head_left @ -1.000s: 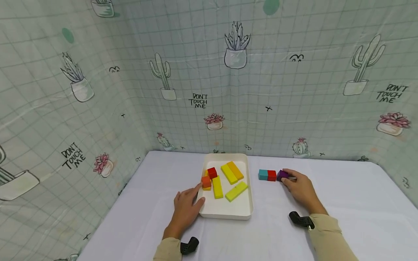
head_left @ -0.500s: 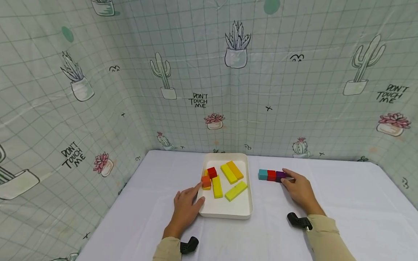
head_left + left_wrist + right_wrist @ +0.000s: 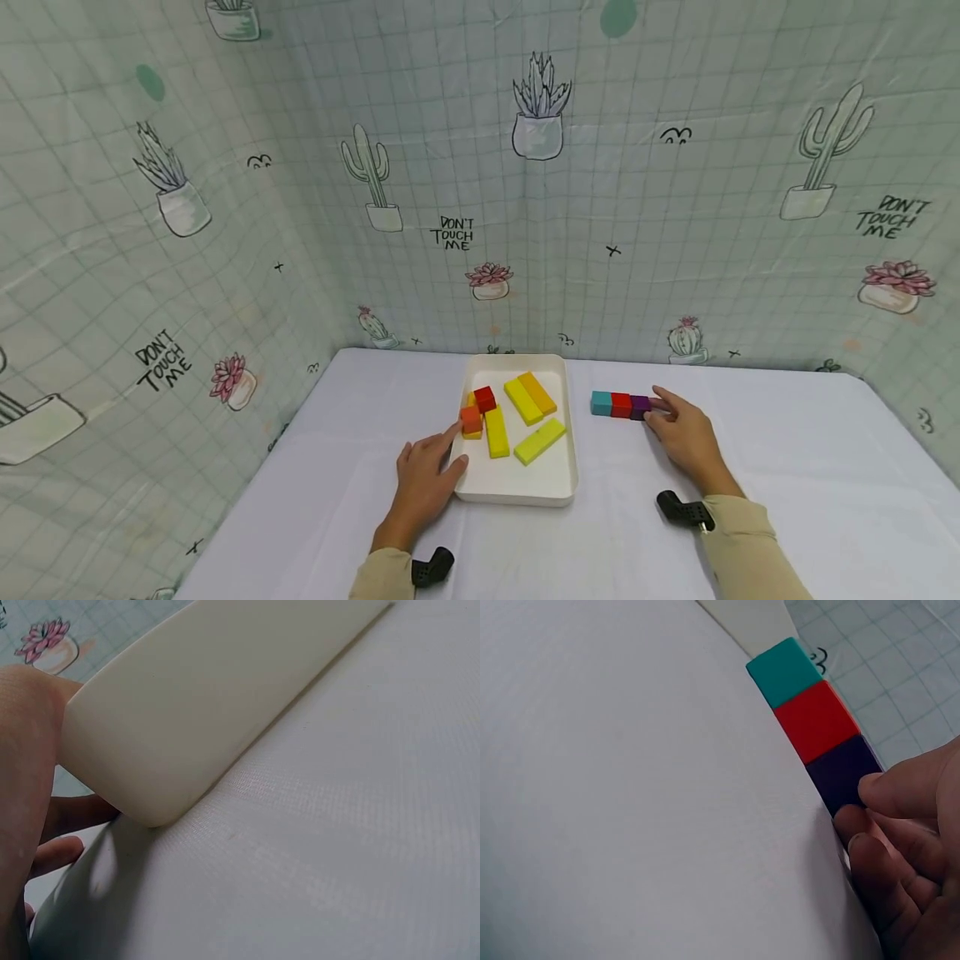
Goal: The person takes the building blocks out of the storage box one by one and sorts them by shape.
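My left hand (image 3: 426, 483) holds the left side of a white tray (image 3: 517, 492). Its thumb reaches over the rim, while the index fingertip is at the rim beside an orange cube (image 3: 471, 419). In the left wrist view, other fingers curl outside the tray corner (image 3: 157, 772). On the table right of the tray, a teal cube (image 3: 602, 403), a red cube (image 3: 621, 406) and a purple cube (image 3: 639, 407) stand in a row, faces touching. My right hand (image 3: 686, 437) pinches the purple cube (image 3: 844, 776) at its right end; the fingers partly cover it.
Inside the tray, a dark red cube (image 3: 484, 398) and the orange one lie on or against yellow-orange blocks. Several longer yellow blocks (image 3: 540, 442) lie flat around them. A patterned cloth (image 3: 540, 250) hangs behind the white-covered table (image 3: 375, 400).
My right hand has slid the purple cube left, closing the gap to the red cube, and its fingers have shifted toward the cube's right end. The left hand stays at the tray.
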A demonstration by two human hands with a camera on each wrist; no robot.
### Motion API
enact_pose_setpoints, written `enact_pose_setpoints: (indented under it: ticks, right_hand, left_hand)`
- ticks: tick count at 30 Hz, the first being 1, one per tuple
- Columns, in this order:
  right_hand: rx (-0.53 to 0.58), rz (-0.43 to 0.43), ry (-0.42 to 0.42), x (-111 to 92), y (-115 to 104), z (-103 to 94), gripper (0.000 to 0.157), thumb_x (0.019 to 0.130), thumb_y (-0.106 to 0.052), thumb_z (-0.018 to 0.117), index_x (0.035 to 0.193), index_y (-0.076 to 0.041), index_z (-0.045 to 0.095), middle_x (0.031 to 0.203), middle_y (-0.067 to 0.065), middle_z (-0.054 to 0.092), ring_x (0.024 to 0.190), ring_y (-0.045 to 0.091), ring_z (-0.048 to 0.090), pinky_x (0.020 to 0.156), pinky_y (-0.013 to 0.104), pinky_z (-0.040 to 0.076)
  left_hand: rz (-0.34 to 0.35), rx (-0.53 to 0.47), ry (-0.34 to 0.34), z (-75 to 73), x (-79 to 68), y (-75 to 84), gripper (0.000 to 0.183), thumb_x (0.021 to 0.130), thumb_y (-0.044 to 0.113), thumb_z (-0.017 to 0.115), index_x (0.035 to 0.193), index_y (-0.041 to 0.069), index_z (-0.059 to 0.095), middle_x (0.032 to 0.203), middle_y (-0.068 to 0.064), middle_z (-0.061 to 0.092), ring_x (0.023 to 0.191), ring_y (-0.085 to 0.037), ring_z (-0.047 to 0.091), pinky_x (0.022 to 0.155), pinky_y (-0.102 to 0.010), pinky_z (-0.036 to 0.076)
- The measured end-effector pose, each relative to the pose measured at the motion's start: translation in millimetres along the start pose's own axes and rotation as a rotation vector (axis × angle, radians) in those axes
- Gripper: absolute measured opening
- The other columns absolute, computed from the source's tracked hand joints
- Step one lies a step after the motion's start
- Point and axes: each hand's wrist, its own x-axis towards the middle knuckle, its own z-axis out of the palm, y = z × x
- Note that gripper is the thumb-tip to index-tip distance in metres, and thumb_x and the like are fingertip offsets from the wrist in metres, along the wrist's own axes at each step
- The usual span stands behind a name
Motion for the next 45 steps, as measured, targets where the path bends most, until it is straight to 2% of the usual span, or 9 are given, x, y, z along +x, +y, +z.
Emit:
enact_pose_setpoints:
  ticks: [3,6,8,11,18,22,25,32,45]
  right_hand:
    - [0.02,0.013,-0.024,-2,0,-2.3,0.058,0.101,-0.017,0.057,0.153,0.001,0.037,0.138,0.025,0.057,0.117,0.041,0.059,0.098,0.054,0.049]
    - [0.096,0.044,-0.044,-2,0,-5.0,0.059,0.101,-0.019,0.057,0.153,0.001,0.037,0.137,0.025,0.057,0.107,0.034,0.065,0.087,0.038,0.057]
    - [0.171,0.071,-0.045,-2,0,-6.7,0.058,0.102,-0.02,0.057,0.153,0.001,0.037,0.136,0.026,0.057,0.1,0.028,0.066,0.079,0.027,0.058]
    - [0.268,0.099,-0.019,-3,0,-8.5,0.054,0.103,-0.019,0.055,0.15,0.003,0.04,0.131,0.027,0.059,0.096,0.022,0.067,0.075,0.02,0.057]
    - [0.344,0.149,0.092,-6,-5,-11.5,0.045,0.102,-0.016,0.055,0.142,0.005,0.05,0.117,0.024,0.063,0.081,0.009,0.066,0.067,0.023,0.057]
    - [0.375,0.166,0.161,-7,-12,-12.0,0.039,0.101,-0.015,0.054,0.136,0.002,0.056,0.11,0.022,0.067,0.073,0.008,0.063,0.06,0.023,0.055]
    - [0.401,0.18,0.173,-7,-18,-11.1,0.038,0.102,-0.017,0.051,0.135,-0.001,0.058,0.108,0.02,0.069,0.073,0.012,0.062,0.059,0.023,0.054]
    - [0.421,0.189,0.137,-7,-25,-6.0,0.037,0.102,-0.019,0.051,0.134,-0.001,0.06,0.103,0.015,0.071,0.077,0.019,0.064,0.058,0.024,0.052]
    - [0.478,0.095,-0.013,-4,-50,15.5,0.034,0.102,-0.017,0.056,0.128,0.004,0.061,0.102,0.02,0.069,0.08,0.015,0.065,0.063,0.024,0.053]
  left_hand:
    - [0.004,0.003,-0.002,0.3,-1.0,-0.7,0.054,0.097,0.031,0.061,0.149,0.022,0.051,0.14,-0.009,0.059,0.134,-0.034,0.043,0.115,-0.066,0.008]
    - [0.018,0.006,0.009,-1.2,-1.0,-1.0,0.054,0.097,0.031,0.061,0.149,0.022,0.051,0.14,-0.01,0.059,0.133,-0.034,0.043,0.115,-0.066,0.008]
    - [0.02,0.009,0.012,-1.9,-0.8,-1.1,0.054,0.097,0.031,0.06,0.149,0.022,0.051,0.14,-0.01,0.059,0.133,-0.034,0.043,0.115,-0.066,0.008]
    - [0.017,0.003,0.009,-1.7,-0.9,-1.3,0.055,0.097,0.031,0.06,0.149,0.022,0.051,0.14,-0.01,0.059,0.134,-0.035,0.043,0.115,-0.066,0.008]
    - [0.015,0.002,0.001,0.9,-1.7,-1.1,0.054,0.097,0.031,0.06,0.15,0.022,0.05,0.141,-0.009,0.059,0.134,-0.034,0.042,0.115,-0.065,0.007]
    - [0.021,0.006,0.002,-1.0,-1.1,-0.7,0.054,0.097,0.031,0.059,0.15,0.022,0.05,0.14,-0.01,0.059,0.134,-0.034,0.042,0.115,-0.065,0.008]
    - [0.017,0.003,0.006,-1.7,-1.1,-1.0,0.054,0.097,0.031,0.06,0.15,0.022,0.05,0.14,-0.01,0.059,0.134,-0.034,0.042,0.115,-0.065,0.007]
    - [0.017,-0.003,-0.004,2.4,-0.2,-0.3,0.055,0.097,0.032,0.059,0.15,0.022,0.049,0.141,-0.009,0.059,0.134,-0.033,0.042,0.116,-0.065,0.006]
    - [0.011,-0.006,-0.01,0.7,-0.7,-0.9,0.054,0.098,0.031,0.059,0.151,0.022,0.049,0.142,-0.009,0.058,0.134,-0.033,0.042,0.116,-0.064,0.006]
